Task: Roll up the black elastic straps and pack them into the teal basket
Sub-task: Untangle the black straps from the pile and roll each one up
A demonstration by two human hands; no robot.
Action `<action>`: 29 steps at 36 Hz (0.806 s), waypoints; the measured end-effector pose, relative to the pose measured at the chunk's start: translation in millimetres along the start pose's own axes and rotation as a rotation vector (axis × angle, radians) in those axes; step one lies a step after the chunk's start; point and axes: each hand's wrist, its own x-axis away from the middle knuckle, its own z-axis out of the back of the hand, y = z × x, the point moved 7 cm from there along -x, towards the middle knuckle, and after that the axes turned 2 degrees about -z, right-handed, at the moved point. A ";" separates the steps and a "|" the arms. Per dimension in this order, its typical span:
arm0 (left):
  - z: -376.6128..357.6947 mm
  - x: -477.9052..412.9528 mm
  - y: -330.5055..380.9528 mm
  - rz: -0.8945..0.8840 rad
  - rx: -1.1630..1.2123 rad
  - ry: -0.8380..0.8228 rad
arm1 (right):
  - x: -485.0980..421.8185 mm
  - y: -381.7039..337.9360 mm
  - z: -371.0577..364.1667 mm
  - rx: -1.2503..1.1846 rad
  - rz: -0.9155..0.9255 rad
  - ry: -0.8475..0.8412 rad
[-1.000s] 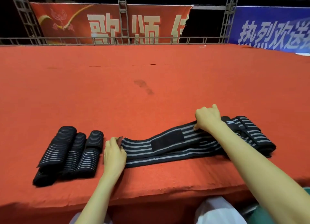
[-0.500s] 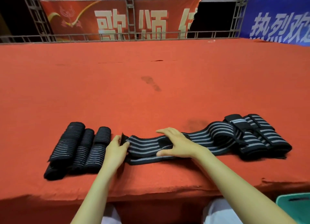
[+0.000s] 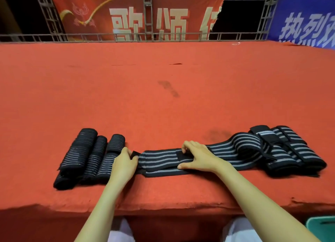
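- You have a single wide-angle view, worn on your head.
- It faces forward and down across the red worktop (image 3: 163,105), close to its near edge.
- Your forearms (image 3: 101,211) enter from the bottom of the frame.
- The far rail (image 3: 108,37) and banners (image 3: 137,18) run along the top.
- A corner of the basket (image 3: 320,229) shows at bottom right, below the worktop's edge.

Rolled straps (image 3: 90,156) lie left of the flat strap (image 3: 159,160); loose pile (image 3: 290,151) right; basket (image 3: 320,229) below table (image 3: 163,105) edge.
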 end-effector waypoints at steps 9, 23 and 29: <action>-2.1 -0.1 -1.9 0.018 -0.015 -0.015 | -0.5 6.0 0.5 -0.034 -0.035 -0.068; -0.6 -1.8 -3.6 0.038 0.037 0.007 | 10.9 8.6 17.0 0.122 0.028 -0.113; -2.2 -3.9 -0.4 0.020 -0.043 0.001 | 14.0 16.5 7.0 0.113 0.034 -0.165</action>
